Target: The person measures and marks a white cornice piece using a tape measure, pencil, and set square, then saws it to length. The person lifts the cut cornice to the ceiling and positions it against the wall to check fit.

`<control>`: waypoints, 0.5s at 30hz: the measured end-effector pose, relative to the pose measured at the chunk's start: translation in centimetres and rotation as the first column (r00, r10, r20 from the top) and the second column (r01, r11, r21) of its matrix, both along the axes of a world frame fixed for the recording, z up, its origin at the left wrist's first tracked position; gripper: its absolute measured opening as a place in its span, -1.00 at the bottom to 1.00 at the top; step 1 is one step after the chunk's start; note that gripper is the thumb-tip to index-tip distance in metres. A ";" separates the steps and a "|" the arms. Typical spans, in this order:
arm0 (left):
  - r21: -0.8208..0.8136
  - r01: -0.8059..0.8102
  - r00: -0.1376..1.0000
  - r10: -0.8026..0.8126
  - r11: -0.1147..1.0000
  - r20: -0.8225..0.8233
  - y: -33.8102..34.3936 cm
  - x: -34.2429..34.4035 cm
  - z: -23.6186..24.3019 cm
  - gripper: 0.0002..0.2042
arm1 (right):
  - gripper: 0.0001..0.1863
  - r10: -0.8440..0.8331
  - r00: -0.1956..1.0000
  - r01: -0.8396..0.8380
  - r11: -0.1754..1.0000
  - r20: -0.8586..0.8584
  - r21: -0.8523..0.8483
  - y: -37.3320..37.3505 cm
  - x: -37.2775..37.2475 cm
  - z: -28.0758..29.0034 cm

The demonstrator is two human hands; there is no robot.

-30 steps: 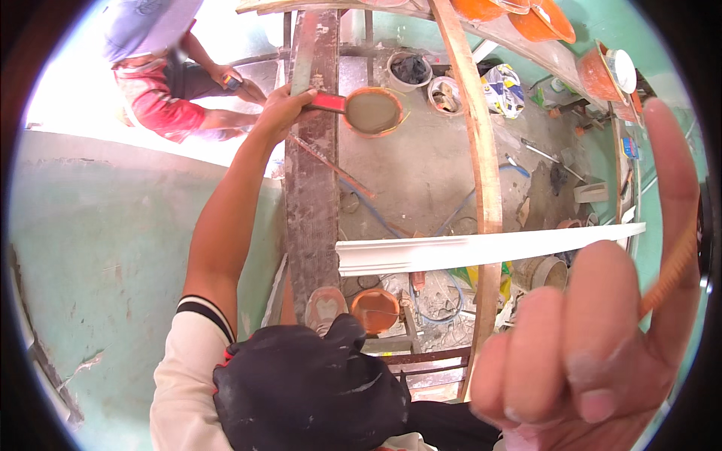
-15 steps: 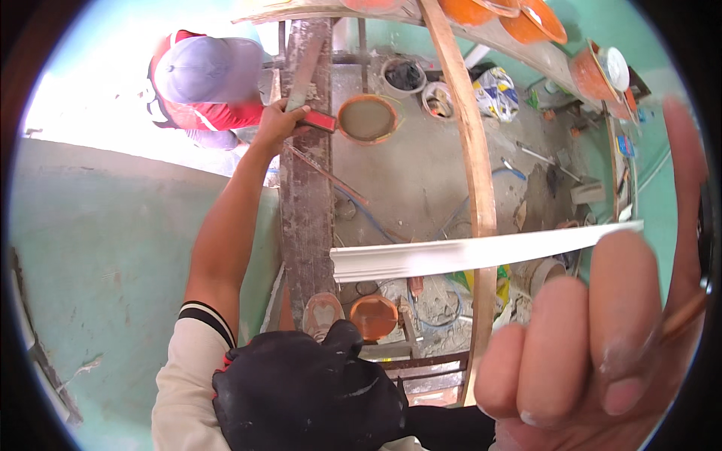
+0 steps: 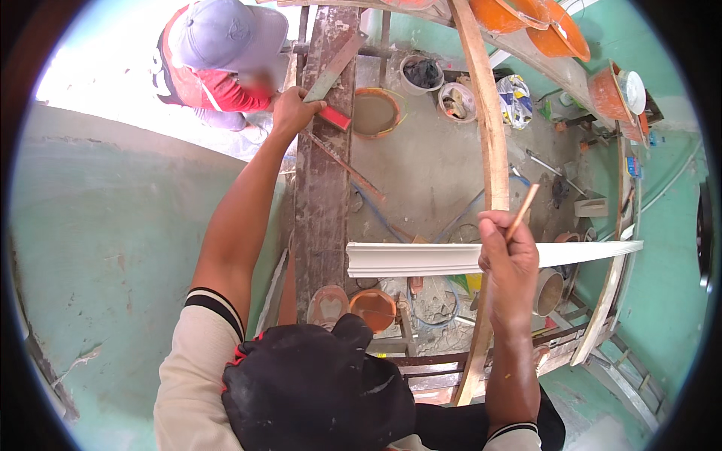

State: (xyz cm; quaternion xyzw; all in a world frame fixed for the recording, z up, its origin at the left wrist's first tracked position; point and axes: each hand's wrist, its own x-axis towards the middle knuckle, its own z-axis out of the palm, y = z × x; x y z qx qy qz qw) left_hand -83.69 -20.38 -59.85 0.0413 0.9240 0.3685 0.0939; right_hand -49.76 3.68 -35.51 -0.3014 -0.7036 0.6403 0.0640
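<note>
The nearer right hand [image 3: 511,252] is pinching a pencil [image 3: 524,209] over trim [image 3: 414,259] running nine to three o'clock; toward ten, the left hand [image 3: 295,113] is gripping a square [image 3: 335,71].

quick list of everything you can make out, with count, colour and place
Metal square: 1, grey, red handle, upper centre
Pencil: 1, brownish, right of centre
Moulding strip: 1, white, across the middle
Plank: 1, dark brown, left of centre
Timber: 1, pale, right of centre
Basin: 1, orange, grey contents, upper centre
Tub: 1, orange, lower centre
Pails: 2, whitish, upper centre
Containers: at least 3, orange, upper right
Co-worker: 1, grey cap, red top, upper left
Sleeves: 2, cream, black bands, lower edge
Left hand: 1, bare, holding the square
Right hand: 1, bare, holding the pencil
</note>
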 end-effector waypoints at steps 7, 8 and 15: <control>0.499 -0.148 0.978 0.050 0.854 0.203 -0.5 0.0 -0.9 -0.72 | -0.78 0.039 0.987 -0.044 0.999 0.153 0.026 -1.0 -0.4 -5.5; 0.600 -0.169 0.966 0.012 0.782 0.257 -0.3 0.8 0.0 -0.77 | -0.77 0.041 0.987 -0.047 0.998 0.158 0.035 -0.6 -0.2 -6.5; 0.734 -0.018 0.889 -0.325 0.679 0.322 -6.3 9.1 11.9 -0.89 | -0.56 -0.050 0.997 0.052 0.997 0.053 -0.049 -0.4 -3.4 -7.1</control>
